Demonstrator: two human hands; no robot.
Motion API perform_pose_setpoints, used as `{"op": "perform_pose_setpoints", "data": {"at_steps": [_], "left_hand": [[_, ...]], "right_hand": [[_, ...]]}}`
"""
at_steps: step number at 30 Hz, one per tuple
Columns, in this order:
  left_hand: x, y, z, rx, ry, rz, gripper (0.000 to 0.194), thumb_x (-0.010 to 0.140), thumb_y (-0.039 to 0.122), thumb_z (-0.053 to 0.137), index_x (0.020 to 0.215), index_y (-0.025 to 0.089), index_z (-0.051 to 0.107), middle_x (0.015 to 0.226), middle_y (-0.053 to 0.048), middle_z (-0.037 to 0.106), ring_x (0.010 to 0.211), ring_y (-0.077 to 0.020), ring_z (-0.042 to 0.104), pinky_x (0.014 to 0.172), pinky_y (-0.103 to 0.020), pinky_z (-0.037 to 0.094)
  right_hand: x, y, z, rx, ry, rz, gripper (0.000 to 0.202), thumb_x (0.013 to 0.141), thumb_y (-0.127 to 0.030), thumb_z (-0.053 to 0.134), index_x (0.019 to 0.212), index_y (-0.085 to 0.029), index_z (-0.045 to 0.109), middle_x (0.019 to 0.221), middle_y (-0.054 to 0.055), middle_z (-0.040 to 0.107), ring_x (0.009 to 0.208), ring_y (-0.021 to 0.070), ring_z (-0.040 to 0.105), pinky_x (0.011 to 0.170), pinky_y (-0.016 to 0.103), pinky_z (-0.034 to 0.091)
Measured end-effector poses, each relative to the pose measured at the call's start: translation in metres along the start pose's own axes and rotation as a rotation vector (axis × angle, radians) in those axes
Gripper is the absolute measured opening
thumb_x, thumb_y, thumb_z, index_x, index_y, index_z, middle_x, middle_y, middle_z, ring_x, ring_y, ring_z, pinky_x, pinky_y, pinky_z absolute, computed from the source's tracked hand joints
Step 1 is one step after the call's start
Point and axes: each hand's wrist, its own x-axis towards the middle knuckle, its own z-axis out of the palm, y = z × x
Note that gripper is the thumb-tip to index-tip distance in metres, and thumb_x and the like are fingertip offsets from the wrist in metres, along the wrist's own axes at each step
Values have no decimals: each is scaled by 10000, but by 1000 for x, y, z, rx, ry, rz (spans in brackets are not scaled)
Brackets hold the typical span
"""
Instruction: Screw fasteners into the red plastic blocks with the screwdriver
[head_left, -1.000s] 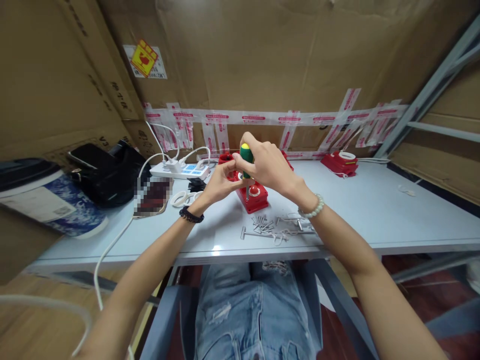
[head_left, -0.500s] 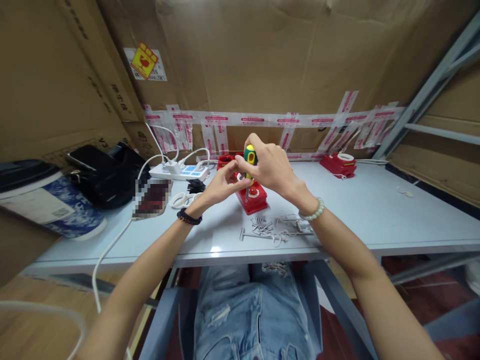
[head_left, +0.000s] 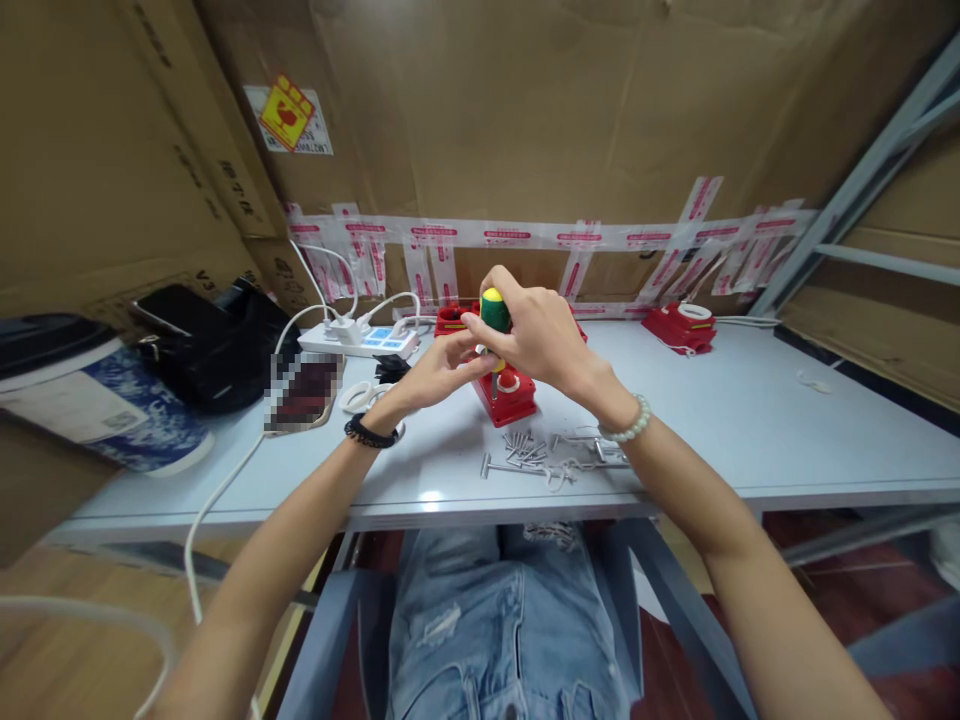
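Both hands meet over a red box (head_left: 508, 393) near the middle of the grey table (head_left: 750, 420): the right hand (head_left: 536, 335) is wrapped around the green-and-yellow handle of a screwdriver (head_left: 493, 312) held upright with its tip down on the box, while the left hand (head_left: 439, 368) pinches at the shaft just below. Loose screws (head_left: 525, 450) lie just in front of the box, a white power strip (head_left: 360, 343) and black bag (head_left: 214, 345) off to the left, another red box (head_left: 681, 325) far right.

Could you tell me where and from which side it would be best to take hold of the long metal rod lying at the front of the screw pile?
Probably mid-shaft, from straight above. The metal rod lies flat on the table, its left stretch bare, while its right end runs into the screw pile. A pinch across the thin shaft near the left, small-headed end looks likeliest to keep fingers clear of the screws.
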Motion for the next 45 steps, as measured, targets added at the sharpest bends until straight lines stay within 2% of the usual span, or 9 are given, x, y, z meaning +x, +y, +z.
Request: {"op": "perform_pose_setpoints", "data": {"at_steps": [2,8,15,21,27,29,34,39,45], "left_hand": [[-1,1,-3,13,-34,-6,325,762,455,718,898,163,678,910,-59,717,867,-192,654,809,-332,525],[6,-3,5,46,232,61,454,599,448,837,857,154,605,877,-43,682,827,-168,629,765,-298,520],[1,4,-7,3,-22,0,352,755,469,721,928,169,661,911,-65,705,948,-220,651,868,-365,517],[8,-2,3,61,234,77,490,585,410,855,934,184,596,961,-38,673,905,-179,624,820,-312,520],[2,5,-4,-37,-62,-30,376,786,446,698,1031,167,637,1091,-92,681,1022,-218,632,922,-373,502],[1,4,-5,-21,-46,-21,366,759,424,733,991,152,658,1042,-91,702,997,-225,644,914,-377,507],[4,-2,2,28,153,42,468,664,409,811,1031,176,637,1056,-68,698,989,-218,641,871,-348,524],[2,2,1,19,-51,-18,377,792,469,684,1022,170,668,1050,-86,711,1010,-226,647,893,-372,518],[4,-5,6,141,193,67,468,682,440,788,1024,164,628,1027,-74,705,969,-210,643,868,-344,515]], "right_hand": [[-1,-1,-1,24,-10,-17,347,889,-498,477,1016,-181,539,686,13,584,549,123,423,542,266,256],[-1,0,0,52,20,-29,301,895,-473,479,1001,-199,544,713,7,593,575,123,434,548,257,263],[-1,4,-1,79,19,-22,340,910,-509,444,993,-194,542,698,5,577,562,123,431,556,262,268],[-1,5,-1,87,15,-7,311,907,-472,463,1022,-195,542,758,21,609,607,129,465,582,262,290],[-2,6,-4,72,-15,-3,357,923,-476,411,1071,-173,530,793,27,614,635,134,480,605,261,305],[-2,5,-5,73,-26,-7,352,925,-471,409,1076,-176,527,813,29,619,644,132,486,604,258,302],[-2,3,-5,78,-22,-4,313,912,-448,444,1066,-188,528,831,29,628,651,133,493,594,259,303],[-3,4,-4,80,-1,-15,324,919,-441,429,1081,-179,528,856,41,640,673,141,509,609,267,324],[-4,4,-3,72,16,-28,293,922,-402,431,1105,-193,525,921,50,646,743,153,540,625,270,347]]}}
